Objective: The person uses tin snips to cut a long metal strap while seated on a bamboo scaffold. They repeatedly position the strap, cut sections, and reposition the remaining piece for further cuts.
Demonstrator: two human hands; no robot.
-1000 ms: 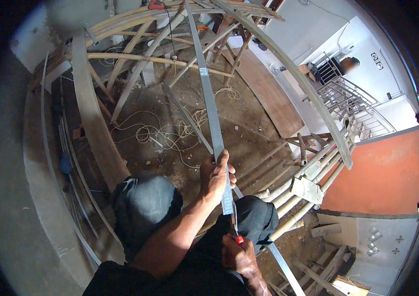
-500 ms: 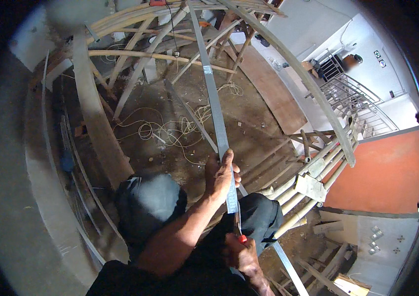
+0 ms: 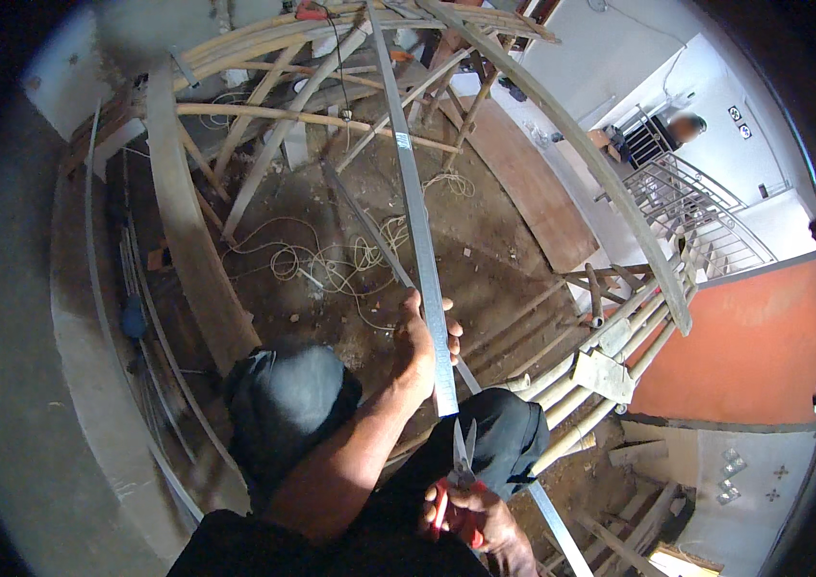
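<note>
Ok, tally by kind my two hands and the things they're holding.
Hands: 2, the left hand and the right hand
Metal strip: 1, in the left hand
Scissors: 1 pair, red-handled, blades apart, in the right hand
Total: 4

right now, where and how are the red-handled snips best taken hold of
Probably by the red handles, coming from the wearer's side: the parted blades point away, toward the end of the metal strip, and the right hand holds there.
</note>
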